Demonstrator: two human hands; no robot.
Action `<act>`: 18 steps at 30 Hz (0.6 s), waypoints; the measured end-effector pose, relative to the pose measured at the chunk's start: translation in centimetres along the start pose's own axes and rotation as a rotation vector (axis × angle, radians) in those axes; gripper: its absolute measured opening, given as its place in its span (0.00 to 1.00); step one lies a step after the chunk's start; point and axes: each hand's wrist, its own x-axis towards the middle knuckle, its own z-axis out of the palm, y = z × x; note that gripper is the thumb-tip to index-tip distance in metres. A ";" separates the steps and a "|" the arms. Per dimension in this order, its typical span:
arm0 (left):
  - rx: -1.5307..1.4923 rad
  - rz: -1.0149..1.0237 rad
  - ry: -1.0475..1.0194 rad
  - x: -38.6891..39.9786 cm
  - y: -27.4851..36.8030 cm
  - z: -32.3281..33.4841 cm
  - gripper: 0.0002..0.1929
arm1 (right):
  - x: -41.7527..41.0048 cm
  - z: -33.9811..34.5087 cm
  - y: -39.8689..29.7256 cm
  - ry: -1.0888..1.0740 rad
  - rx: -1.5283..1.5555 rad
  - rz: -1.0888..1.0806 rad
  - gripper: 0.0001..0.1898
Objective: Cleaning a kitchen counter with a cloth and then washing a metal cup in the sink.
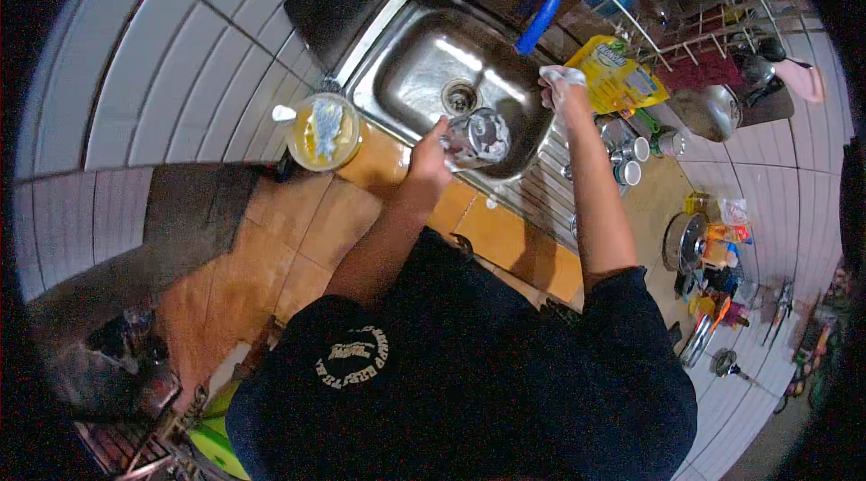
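Over the near edge of the stainless steel sink (413, 68), my left hand (430, 155) grips a clear, soapy container (477, 140), perhaps a jar or large glass. My right hand (563, 90) is raised at the sink's right side, its fingers closed on a white, foamy cloth or sponge (561, 75). The drain (461, 98) shows beyond the container. Left of the sink stands a round tub (348, 136) of yellowish liquid with a grey-blue scouring pad or cloth (327, 127) in it.
A yellow pouch (612, 78) lies just beyond my right hand, near a blue-handled item (539, 22). A white wire dish rack (659, 48) hangs over the upper right. Small cups (629, 172) stand right of my forearm. A lidded pan (690, 243) sits farther right.
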 end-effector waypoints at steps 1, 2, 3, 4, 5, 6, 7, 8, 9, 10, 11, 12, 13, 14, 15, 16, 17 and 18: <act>0.006 -0.008 -0.012 0.1 0.5 0.1 0.16 | 2.2 0.0 0.8 0.015 -0.002 -0.003 0.08; 0.051 0.037 -0.052 0.0 1.0 -0.1 0.16 | 4.4 0.2 1.5 0.039 0.215 0.175 0.09; 0.096 0.081 -0.092 -0.1 1.5 -0.3 0.16 | 6.8 0.5 2.5 0.063 0.433 0.353 0.10; 0.100 0.068 -0.182 -0.6 2.1 -0.1 0.16 | 9.5 0.0 3.8 0.061 0.545 0.512 0.13; 0.097 0.081 -0.188 -1.2 3.1 -0.2 0.16 | 10.9 0.8 5.5 0.051 0.544 0.501 0.13; 0.123 0.035 -0.173 -1.7 3.9 -0.2 0.16 | 12.0 1.6 7.4 0.110 0.604 0.515 0.14; 0.145 0.003 -0.167 -1.9 4.7 0.0 0.16 | 13.4 2.4 8.5 0.160 0.664 0.516 0.15; 0.223 0.060 0.025 -1.1 4.6 -0.1 0.16 | 15.3 2.5 9.1 0.217 0.723 0.505 0.17; 0.298 0.107 0.215 0.0 4.3 0.2 0.17 | 17.2 1.8 9.7 0.285 0.784 0.494 0.18; 0.291 0.106 0.191 0.0 4.0 0.3 0.17 | 18.3 0.5 11.2 0.294 0.775 0.471 0.18; 0.252 0.059 0.095 -0.6 4.0 0.0 0.16 | 18.9 -1.0 12.9 0.233 0.950 0.440 0.17; 0.210 0.024 0.001 -0.7 4.4 0.1 0.16 | 19.9 -1.8 13.1 0.155 1.125 0.404 0.15; 0.225 -0.025 -0.043 -3.1 5.7 1.2 0.15 | 20.4 -2.1 12.7 0.138 1.116 0.403 0.15; 0.198 -0.040 -0.070 -2.4 5.3 0.5 0.14 | 20.6 -2.8 12.4 0.019 1.151 0.359 0.13; 0.164 -0.040 -0.089 -1.6 5.3 -0.3 0.14 | 20.7 -2.1 11.3 -0.119 1.184 0.321 0.10; 0.132 0.018 -0.025 -0.4 5.5 -2.4 0.14 | 19.1 3.5 7.5 0.046 1.072 0.442 0.08; 0.123 0.058 -0.016 0.4 4.6 -3.0 0.13 | 18.4 3.1 7.0 0.049 1.067 0.438 0.08; 0.116 0.099 -0.006 0.9 4.6 -2.6 0.12 | 18.5 2.5 6.5 0.008 0.970 0.326 0.08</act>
